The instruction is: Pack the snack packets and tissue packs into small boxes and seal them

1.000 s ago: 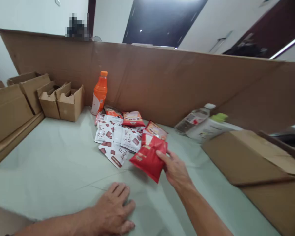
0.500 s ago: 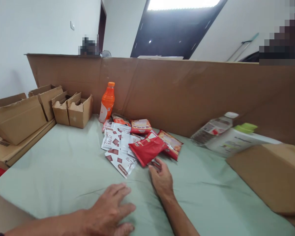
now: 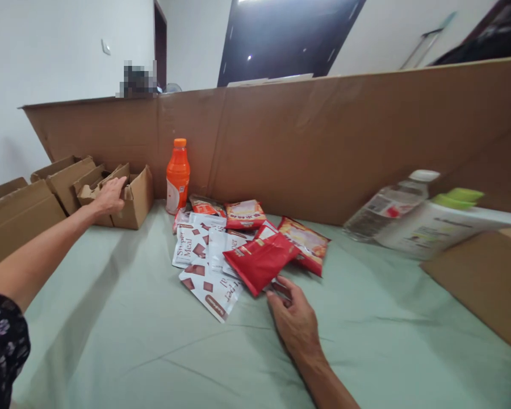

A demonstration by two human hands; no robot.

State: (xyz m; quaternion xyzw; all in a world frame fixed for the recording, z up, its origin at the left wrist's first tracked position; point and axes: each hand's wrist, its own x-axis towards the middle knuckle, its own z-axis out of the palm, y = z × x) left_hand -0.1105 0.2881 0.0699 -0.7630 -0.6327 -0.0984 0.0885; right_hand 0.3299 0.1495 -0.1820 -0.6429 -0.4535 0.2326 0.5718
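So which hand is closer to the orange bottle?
Left. The left hand is at the small cardboard boxes, left of the orange bottle; the right hand is farther off, near the front red packet.

Dark flowered sleeve [image 3: 3, 338] on the left arm [image 3: 46, 258]

The cloth is black or very nearly so, scattered with small flowers [image 3: 1, 326] in a pale greyish lilac, some larger than others. The sleeve looks short and loose, with a rounded outline, and ends near the elbow. Below it the forearm and left hand [image 3: 109, 195] are bare. The right forearm [image 3: 330, 378] and right hand [image 3: 296, 318] are bare too.
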